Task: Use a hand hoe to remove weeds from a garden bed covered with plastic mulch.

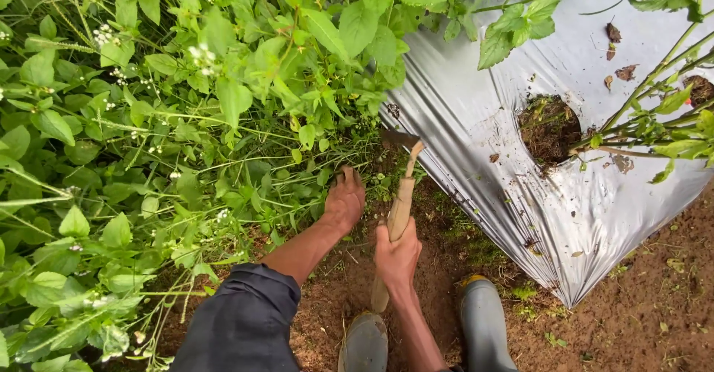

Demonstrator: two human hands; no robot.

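A thick bank of weeds [171,119] with small white flowers fills the ground's left side, crowding against the silver mulch sheet [506,156] that covers the raised bed on the right. That sheet has a round planting hole [549,128] with a leafy stem leaning out of it. Between them lies bare brown soil [632,320], where your two grey rubber boots [483,320] are planted. Your left hand [344,201] presses flat into the weed stems at the soil line, fingers spread and holding nothing firmly, likely parting them. Your right hand [396,257] is wrapped tight round the wooden handle of a small hoe [400,193], its blade low at the weed roots beside the sheet's edge.
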